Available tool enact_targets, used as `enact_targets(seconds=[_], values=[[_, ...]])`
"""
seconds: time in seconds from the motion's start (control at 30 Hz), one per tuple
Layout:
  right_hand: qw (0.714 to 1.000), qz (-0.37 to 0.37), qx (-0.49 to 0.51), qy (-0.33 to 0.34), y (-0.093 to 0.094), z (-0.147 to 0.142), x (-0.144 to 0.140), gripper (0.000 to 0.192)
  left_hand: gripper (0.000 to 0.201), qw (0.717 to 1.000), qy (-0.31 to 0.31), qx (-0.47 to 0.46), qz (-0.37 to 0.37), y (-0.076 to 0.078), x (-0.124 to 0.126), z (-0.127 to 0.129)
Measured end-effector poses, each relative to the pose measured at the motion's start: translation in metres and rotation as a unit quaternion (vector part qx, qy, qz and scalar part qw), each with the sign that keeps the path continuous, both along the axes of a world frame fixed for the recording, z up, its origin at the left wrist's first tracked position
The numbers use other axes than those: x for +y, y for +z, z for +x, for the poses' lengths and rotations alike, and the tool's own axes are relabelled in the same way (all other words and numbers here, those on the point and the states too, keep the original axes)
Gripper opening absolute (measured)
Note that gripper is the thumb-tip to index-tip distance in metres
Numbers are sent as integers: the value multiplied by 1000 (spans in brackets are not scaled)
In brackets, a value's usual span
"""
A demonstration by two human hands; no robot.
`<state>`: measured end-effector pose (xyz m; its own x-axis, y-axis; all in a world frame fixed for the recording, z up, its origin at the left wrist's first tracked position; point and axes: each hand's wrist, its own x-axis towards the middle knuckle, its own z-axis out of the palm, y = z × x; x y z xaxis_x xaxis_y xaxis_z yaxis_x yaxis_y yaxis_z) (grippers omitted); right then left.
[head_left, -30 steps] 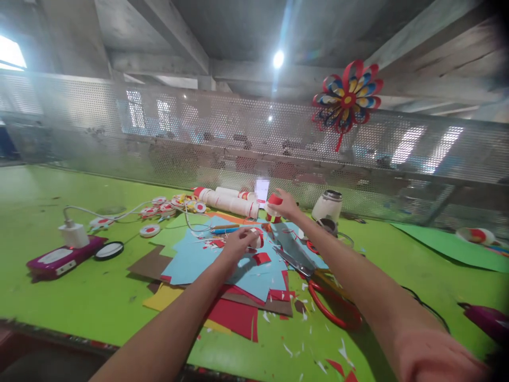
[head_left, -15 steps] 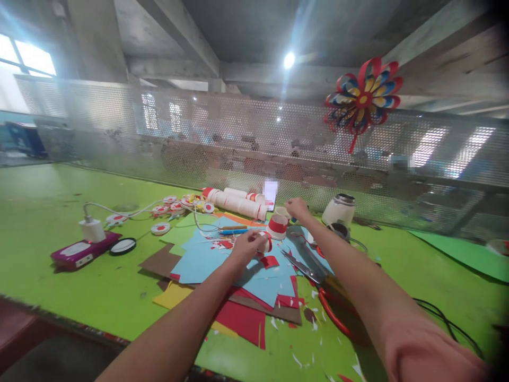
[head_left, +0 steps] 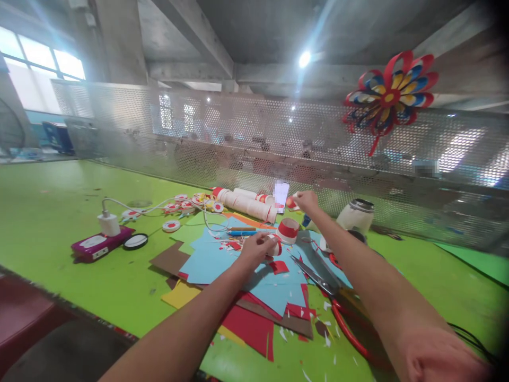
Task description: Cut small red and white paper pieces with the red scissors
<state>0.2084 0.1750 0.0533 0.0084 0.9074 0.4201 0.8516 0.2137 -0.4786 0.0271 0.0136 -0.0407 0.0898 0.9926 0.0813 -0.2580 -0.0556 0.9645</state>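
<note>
Just left hand [head_left: 254,248] grip on small cup [head_left: 274,246], right hand [head_left: 307,201] beyond

No writing, label, brand or number can be read anywhere: the purple device [head_left: 101,245] at the left of the tabletop [head_left: 59,212] shows only a blurred pale patch.

surface: green table [head_left: 59,212] | centre: coloured paper sheets [head_left: 222,260] | 9 o'clock: purple device [head_left: 101,245] | 4 o'clock: red-handled scissors [head_left: 334,297]
</note>
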Motion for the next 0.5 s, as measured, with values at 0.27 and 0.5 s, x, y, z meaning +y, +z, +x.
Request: enact_targets(seconds=[0.27, 0.5], values=[[912, -126, 319, 225, -10, 1, -96, 29, 27, 952, -81, -294, -23, 32, -10, -29], [839, -219, 426, 258, -40, -10, -134, 29, 23, 940, -114, -321, -9, 38, -13, -33]])
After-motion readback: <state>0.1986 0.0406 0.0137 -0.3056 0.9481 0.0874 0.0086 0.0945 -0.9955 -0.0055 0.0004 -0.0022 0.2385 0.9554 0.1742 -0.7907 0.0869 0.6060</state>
